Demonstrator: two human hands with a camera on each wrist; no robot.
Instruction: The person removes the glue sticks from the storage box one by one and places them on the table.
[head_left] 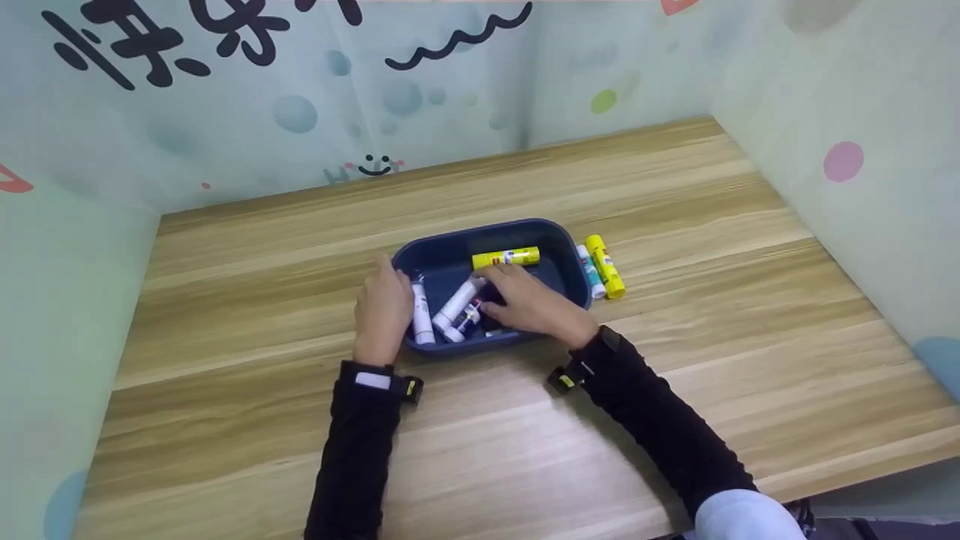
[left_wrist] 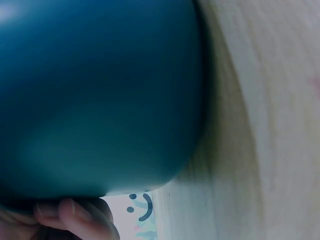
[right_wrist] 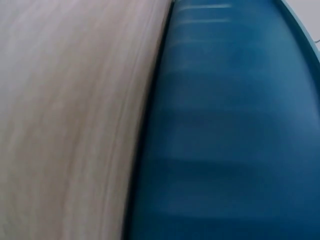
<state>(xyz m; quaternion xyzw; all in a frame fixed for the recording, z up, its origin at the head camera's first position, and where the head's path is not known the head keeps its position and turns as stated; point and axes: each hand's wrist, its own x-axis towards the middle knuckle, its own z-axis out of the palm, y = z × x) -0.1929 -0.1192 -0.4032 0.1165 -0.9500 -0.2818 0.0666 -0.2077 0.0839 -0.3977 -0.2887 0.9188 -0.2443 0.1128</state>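
The smooth, rounded outer wall of a dark blue plastic tub (left_wrist: pixel 95 95) fills most of the view, with curled fingertips (left_wrist: pixel 70 214) of the left hand just beneath it, pale wood-grain tabletop (left_wrist: pixel 260 130) beside it and a printed smiley face (left_wrist: pixel 140 205) below its corner.

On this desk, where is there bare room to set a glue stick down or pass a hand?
Free: the wooden table left of the blue tray, the strip behind it, and the near edge between the sleeves. Crowded: the tray, with the left hand, right hand and glue sticks; two more sticks lie against its right wall.
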